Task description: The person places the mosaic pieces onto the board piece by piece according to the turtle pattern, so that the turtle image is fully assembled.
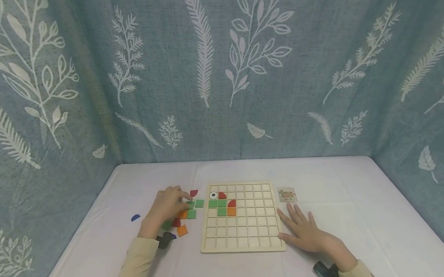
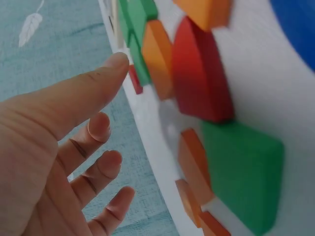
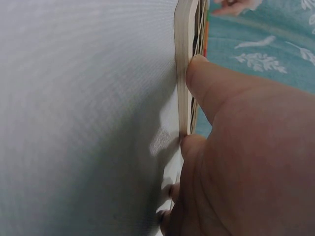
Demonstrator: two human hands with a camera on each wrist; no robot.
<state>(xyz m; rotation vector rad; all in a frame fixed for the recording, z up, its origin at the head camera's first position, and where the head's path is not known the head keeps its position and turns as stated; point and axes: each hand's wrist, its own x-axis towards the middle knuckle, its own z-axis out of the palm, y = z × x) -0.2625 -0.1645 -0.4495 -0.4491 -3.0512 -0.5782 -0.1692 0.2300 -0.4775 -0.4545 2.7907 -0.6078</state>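
Observation:
My left hand (image 1: 169,204) reaches over loose tiles left of the wooden grid board (image 1: 251,231). Its thumb and fingers are spread apart with nothing between them; in the head view the fingertips overlap a green square tile (image 1: 190,205). Close below that hand lie an orange tile (image 2: 158,59), a red quarter-round tile (image 2: 202,73) and a large-looking green tile (image 2: 241,172). Thumb and fingertips of my right hand (image 1: 306,233) touch the board's right edge, fingers spread. On the board, a white eye tile (image 1: 213,195) sits among several green, red and orange tiles at upper left.
A small picture card (image 1: 287,194) lies right of the board, just beyond the right fingertips. A blue half-round tile (image 1: 135,217) lies far left, and an orange square (image 1: 182,230) nearer the front. A patterned curtain (image 1: 221,130) stands behind the white-covered table (image 1: 324,170).

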